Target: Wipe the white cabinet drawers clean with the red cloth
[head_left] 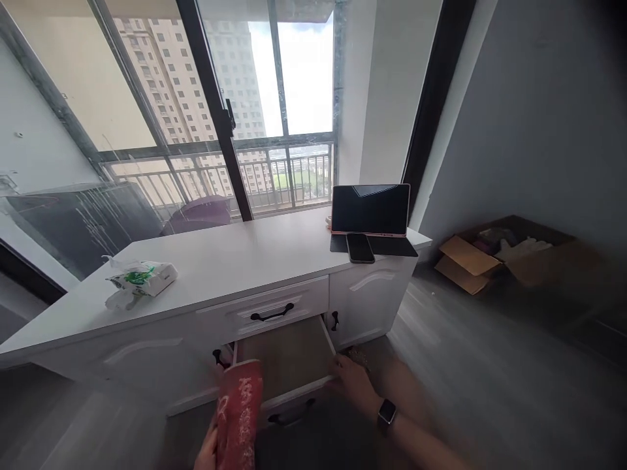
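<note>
A long red item with white markings [241, 411], of a kind I cannot make out, is held upright in my left hand [208, 450]. It covers the left front part of the pulled-out drawer [294, 356], whose brown bottom shows. At the drawer's front right corner is my right hand [353, 378], its fingers closed over the edge and a dark watch [386, 412] on the wrist. Both are low in front of the white cabinet [235, 248].
On the cabinet top lie a tissue pack [159, 279] at left, a standing tablet [371, 210] and a phone [360, 249] at right. A closed drawer with a black handle [272, 313] is above the pulled-out one. A filled cardboard box [470, 256] sits on the floor by the wall.
</note>
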A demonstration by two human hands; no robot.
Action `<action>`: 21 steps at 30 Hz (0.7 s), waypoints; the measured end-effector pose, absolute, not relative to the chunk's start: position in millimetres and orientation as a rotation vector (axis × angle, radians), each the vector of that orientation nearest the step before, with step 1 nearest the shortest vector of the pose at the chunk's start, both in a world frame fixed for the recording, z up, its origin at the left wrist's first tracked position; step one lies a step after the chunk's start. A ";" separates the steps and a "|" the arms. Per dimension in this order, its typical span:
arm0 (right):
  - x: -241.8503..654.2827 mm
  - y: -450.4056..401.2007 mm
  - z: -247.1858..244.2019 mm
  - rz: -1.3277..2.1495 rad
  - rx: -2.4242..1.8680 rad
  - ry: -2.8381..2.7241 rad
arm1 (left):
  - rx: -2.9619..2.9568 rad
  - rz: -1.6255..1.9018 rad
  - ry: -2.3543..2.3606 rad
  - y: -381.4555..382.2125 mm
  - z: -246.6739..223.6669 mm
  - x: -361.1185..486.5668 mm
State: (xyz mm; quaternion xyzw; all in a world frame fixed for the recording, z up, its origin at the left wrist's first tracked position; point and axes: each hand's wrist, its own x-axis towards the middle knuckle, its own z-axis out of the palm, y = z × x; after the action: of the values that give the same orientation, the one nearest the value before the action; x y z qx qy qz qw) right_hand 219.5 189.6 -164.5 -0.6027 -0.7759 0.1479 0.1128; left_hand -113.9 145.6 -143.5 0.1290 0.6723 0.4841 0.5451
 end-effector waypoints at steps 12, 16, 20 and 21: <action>222.5 237.6 -172.5 0.226 -1.791 -2.191 | 0.111 1.262 1.475 83.1 -185.2 -21.3; 242.7 244.8 -186.2 0.465 -1.769 -2.025 | 0.014 1.325 1.371 100.7 -185.4 -15.9; 252.4 252.2 -189.4 0.685 -1.705 -1.904 | 0.016 1.291 1.355 122.3 -182.5 5.5; 252.9 254.4 -187.9 0.716 -1.701 -1.881 | 0.000 1.252 1.345 128.2 -182.1 14.4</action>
State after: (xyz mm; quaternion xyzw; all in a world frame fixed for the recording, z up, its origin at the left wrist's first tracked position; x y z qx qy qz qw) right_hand 252.9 254.4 -187.9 -0.6248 -0.6912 0.2630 0.2505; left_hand 14.4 128.2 -182.1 -0.0001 0.5816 0.5416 0.6069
